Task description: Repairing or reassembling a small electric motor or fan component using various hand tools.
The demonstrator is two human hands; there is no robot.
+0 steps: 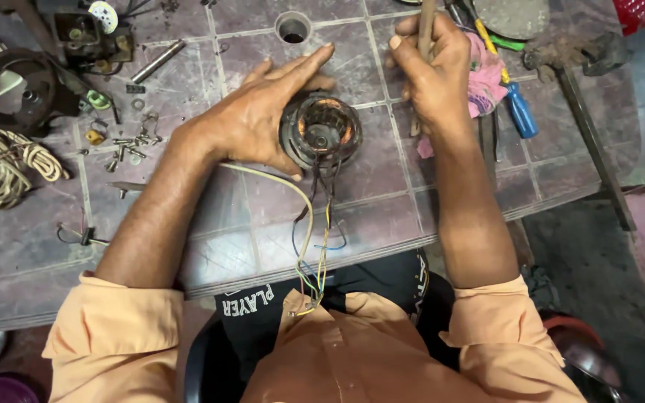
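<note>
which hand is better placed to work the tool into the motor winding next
Right, probably. The right hand already grips the thin brown rod-like tool just beside the round dark motor stator with copper windings, while the left hand lies against the stator's side, steadying it.

A worn purple plastic table (248, 224) with a moulded tile pattern is filling the view; dark, possibly concrete floor (584, 246) is showing at right, soft light falling evenly.
</note>
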